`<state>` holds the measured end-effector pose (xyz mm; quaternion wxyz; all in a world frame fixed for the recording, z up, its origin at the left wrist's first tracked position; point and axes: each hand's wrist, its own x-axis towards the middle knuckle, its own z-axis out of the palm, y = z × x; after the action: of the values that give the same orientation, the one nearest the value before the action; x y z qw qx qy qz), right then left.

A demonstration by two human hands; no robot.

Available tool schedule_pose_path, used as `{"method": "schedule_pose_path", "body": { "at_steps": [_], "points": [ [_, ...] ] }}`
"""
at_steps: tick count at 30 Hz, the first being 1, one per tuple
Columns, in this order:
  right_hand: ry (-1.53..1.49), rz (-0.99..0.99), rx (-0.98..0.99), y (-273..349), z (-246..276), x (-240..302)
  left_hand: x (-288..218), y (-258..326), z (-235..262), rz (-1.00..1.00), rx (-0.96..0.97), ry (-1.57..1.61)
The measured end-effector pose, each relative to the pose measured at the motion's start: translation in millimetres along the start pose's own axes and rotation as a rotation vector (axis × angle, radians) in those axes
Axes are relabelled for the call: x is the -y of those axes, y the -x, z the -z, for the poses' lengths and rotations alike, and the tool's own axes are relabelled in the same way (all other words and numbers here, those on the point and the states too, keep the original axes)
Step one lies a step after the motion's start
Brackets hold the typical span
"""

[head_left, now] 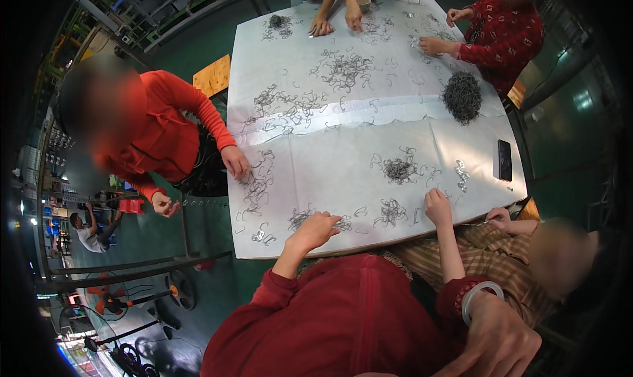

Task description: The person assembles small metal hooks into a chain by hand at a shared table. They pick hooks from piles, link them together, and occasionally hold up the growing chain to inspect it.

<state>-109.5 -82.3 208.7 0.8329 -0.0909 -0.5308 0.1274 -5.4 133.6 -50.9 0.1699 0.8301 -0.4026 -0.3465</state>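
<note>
Workshop floor, green-painted; metal frames at the rim. White-covered table [343, 173] fills the centre of the view, strewn with loose bent wire hooks.

- Small clump of wire hooks [298, 219] at the near table edge, about 7 o'clock from table centre.
- Left hand [316, 231] lies on the table just right of that clump, touching it, palm down and fingers curled onto the wires. Cannot tell whether any piece is pinched.
- Right hand [498, 341] off the table, low at 5 o'clock in the view, back of hand up, fingers bent loosely. Whether it holds anything cannot be told. Pale bangle [480, 296] on that wrist.
- Second clump [392, 212] at 3 o'clock of the left hand; a neighbour's hand [437, 207] rests just beyond it.
- Denser tangle [399, 169] at 1 o'clock of the left hand.
- Large dark heap of hooks [461, 97] further out, toward the table's far right.
- Black phone [504, 159] flat near the right edge.
- Seated person in an orange-red top at 9 o'clock, one hand [235, 161] on the table's left edge
- More hands at work at 12 and 1 o'clock, far side
</note>
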Motion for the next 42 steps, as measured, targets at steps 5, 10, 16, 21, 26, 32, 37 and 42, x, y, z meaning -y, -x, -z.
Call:
{"method": "schedule_pose_path", "body": {
  "at_steps": [5,10,16,21,26,32,37,42],
  "points": [
    [0.000,-0.018,0.014,3.1,-9.6,8.0,5.0,5.8,-1.0,0.005,-0.046,0.032],
    [-0.027,-0.009,0.028,6.7,-4.3,10.2,10.4,13.5,-1.6,0.019,-0.087,0.038],
    [-0.118,0.043,0.024,-2.8,10.3,2.1,14.6,23.0,6.2,0.060,-0.117,0.029],
    [-0.082,0.079,0.064,-3.4,19.2,-2.4,29.5,29.1,2.8,0.071,-0.146,0.018],
    [-0.102,0.010,0.063,-6.9,25.4,-0.3,24.1,34.7,6.3,0.126,-0.140,0.054],
    [-0.126,-0.047,0.041,3.8,24.0,3.0,19.8,30.4,8.8,0.108,-0.135,0.089],
    [-0.172,-0.024,0.147,-18.7,48.4,0.8,18.4,31.7,10.2,0.132,-0.151,0.077],
    [-0.191,0.146,0.012,-4.4,54.3,-11.7,15.0,34.4,8.0,0.171,-0.161,0.026]
  ]
}}
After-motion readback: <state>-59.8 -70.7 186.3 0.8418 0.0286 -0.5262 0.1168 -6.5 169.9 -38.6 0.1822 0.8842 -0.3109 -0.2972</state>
